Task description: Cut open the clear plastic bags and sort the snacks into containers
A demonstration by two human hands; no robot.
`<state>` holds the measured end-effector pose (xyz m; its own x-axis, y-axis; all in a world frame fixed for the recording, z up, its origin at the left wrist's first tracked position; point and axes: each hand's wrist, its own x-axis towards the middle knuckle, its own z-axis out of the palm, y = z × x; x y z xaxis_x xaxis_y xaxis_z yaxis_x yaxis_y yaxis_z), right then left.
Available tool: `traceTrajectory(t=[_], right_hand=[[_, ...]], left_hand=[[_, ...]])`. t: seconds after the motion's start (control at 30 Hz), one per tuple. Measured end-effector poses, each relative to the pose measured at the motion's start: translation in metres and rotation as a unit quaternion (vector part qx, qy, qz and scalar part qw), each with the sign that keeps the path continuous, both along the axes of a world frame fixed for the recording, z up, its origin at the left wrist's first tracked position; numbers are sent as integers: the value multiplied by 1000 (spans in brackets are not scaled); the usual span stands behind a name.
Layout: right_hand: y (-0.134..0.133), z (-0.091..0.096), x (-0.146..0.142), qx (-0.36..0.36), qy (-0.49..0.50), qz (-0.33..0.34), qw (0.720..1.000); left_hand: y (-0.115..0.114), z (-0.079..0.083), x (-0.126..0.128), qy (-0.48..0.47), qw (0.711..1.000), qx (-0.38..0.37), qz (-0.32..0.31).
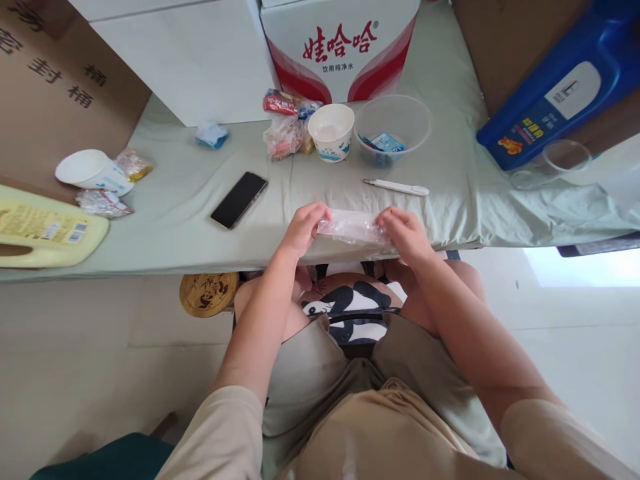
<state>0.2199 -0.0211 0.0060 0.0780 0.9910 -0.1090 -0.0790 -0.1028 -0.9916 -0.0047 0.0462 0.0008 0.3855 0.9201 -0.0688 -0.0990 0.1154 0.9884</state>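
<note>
My left hand (305, 227) and my right hand (407, 233) both pinch a small clear plastic bag (353, 227), one at each end, stretched between them just above the near edge of the cloth-covered table (175, 200). Both hands' fingers are curled closed on the bag. What is inside the bag cannot be made out. A white pen-like stick (397, 187) lies on the cloth just beyond my right hand.
A black phone (239, 199) lies left of my hands. Behind are a white paper cup (331, 131), a clear bowl (395, 120) holding a blue packet, snack wrappers (283, 127), a red-and-white box (340, 47), a tipped cup (90, 170), a yellow jug (45, 230), a blue jug (555, 87).
</note>
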Motion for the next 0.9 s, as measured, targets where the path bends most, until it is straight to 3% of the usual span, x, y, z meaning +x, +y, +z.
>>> traceTrajectory(t=[0.1,0.2,0.27,0.3,0.4,0.5,0.57,0.67,0.8,0.9], right_hand=[[5,-11,1,9,-5,-53,999],[8,-16,2,42,5,-133,990],[6,-13,1,64,-45,-171,982],[4,-11,-2,79,-81,-173,978],[-5,-3,-13,135,-143,-125,972],[-8,1,-23,143,-92,-56,984],[-5,1,-27,117,-44,-31,992],[3,-3,-26,85,-26,-45,995],[15,-8,-21,111,-118,-131,978],[23,-8,-18,93,-109,-71,987]], left_hand=[[3,-7,0,59,997,55,17],[5,-12,0,114,979,108,127],[2,-13,3,139,959,146,197],[-2,-12,6,146,954,165,202],[-14,-11,22,151,961,208,103],[-21,-12,41,115,976,187,-13],[-20,-13,49,78,985,148,-47],[-13,-15,53,65,992,107,-17],[-7,-8,49,33,997,39,57],[-3,-1,50,-12,999,-5,38]])
